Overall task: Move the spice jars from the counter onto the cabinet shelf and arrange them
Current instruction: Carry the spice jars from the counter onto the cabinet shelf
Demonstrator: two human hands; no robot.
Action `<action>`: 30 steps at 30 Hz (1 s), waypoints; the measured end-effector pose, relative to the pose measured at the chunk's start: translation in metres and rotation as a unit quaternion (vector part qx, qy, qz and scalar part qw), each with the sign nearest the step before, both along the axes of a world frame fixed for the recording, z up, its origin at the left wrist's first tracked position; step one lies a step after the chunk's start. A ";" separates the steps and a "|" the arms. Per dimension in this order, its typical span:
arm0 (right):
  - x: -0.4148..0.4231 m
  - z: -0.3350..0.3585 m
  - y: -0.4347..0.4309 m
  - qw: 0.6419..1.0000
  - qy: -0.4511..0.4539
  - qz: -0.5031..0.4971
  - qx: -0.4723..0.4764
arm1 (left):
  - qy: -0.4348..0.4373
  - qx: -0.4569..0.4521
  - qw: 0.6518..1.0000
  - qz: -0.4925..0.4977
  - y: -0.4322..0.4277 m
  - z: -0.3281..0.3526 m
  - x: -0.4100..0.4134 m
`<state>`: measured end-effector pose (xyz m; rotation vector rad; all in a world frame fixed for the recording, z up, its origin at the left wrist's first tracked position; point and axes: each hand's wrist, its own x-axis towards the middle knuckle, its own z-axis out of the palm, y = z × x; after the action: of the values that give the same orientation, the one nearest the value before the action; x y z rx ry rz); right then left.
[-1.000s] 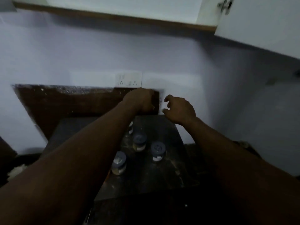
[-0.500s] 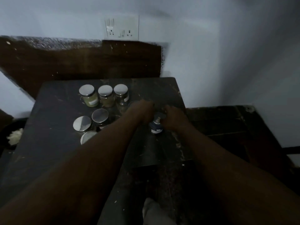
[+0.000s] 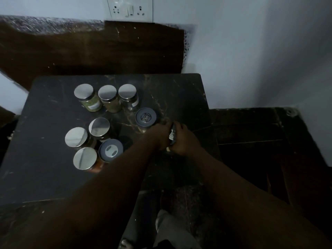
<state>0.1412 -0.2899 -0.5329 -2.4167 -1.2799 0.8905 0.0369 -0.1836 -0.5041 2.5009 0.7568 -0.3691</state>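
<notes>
On the dark counter (image 3: 50, 108) stand several spice jars. Three with silver lids form a back row (image 3: 107, 93), and three more silver-lidded jars (image 3: 76, 137) cluster at the left. A grey-lidded jar (image 3: 111, 150) stands beside that cluster, another grey-lidded jar (image 3: 145, 117) near the middle. My left hand (image 3: 159, 135) and my right hand (image 3: 183, 139) close from both sides on a third dark-lidded jar (image 3: 172, 134), mostly hidden between them. The cabinet shelf is out of view.
A white socket plate (image 3: 130, 9) is on the wall above a brown backsplash (image 3: 89, 49). The counter's right edge drops to a lower dark ledge (image 3: 251, 126). My foot and trouser leg (image 3: 167, 229) show below.
My view dropped from the wall and cabinet to the counter. Both hands came down from near the socket and closed around a dark-lidded jar.
</notes>
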 end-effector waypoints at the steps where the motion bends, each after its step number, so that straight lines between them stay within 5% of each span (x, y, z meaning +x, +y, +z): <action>1: 0.001 -0.003 0.001 1.000 0.000 -0.001 0.007 | -0.003 0.007 1.000 0.000 -0.001 -0.002 0.001; 9: 0.009 -0.008 0.001 0.999 0.008 0.018 0.041 | -0.006 -0.020 0.999 0.032 0.001 0.004 0.003; 17: 0.030 0.065 0.004 0.974 0.035 -0.040 0.219 | -0.157 -0.092 0.981 0.068 0.035 0.066 -0.004; 22: 0.024 0.145 0.016 0.935 -0.040 -0.024 0.350 | -0.327 -0.037 0.936 0.125 0.051 0.134 0.004; 30: 0.014 0.262 0.048 0.864 -0.109 -0.057 0.488 | -0.468 0.045 0.870 0.145 0.070 0.266 0.013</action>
<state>0.1550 -0.2417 -0.2705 -1.7326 -1.2093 -0.1168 0.0501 -0.1131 -0.2384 2.1847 0.6946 0.9459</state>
